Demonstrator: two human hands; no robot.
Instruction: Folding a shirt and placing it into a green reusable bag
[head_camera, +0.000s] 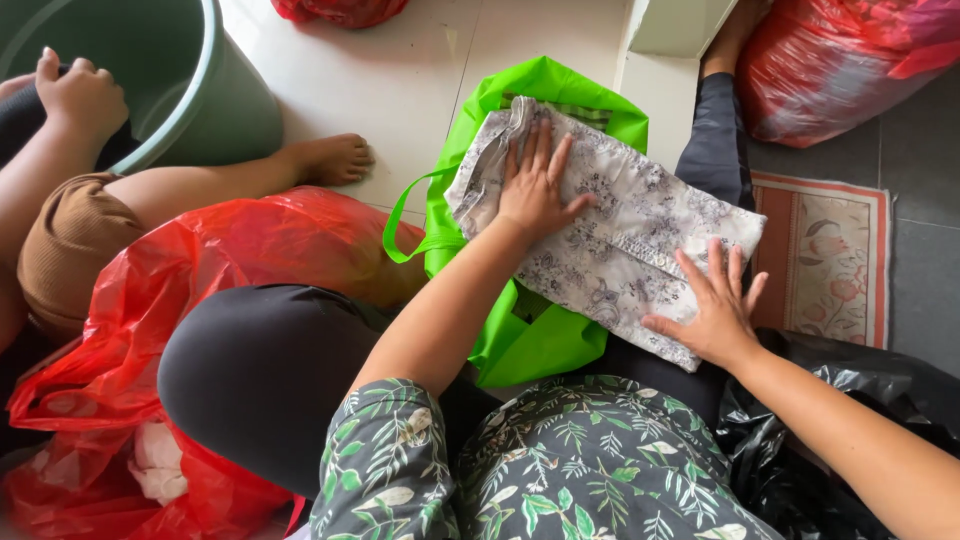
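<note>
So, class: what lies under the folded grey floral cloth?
A bright green fabric bag lies beneath the folded grey floral cloth, which both flat hands, left and right, press down. The bag's inside is covered.

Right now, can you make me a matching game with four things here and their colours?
Things:
1. tote bag
2. bucket
3. folded cloth
4. plastic bag by the knee

Colours:
A. red
B. pale with grey flowers
C. bright green
D. dull grey-green

Pairs: 1-C, 2-D, 3-B, 4-A
</note>
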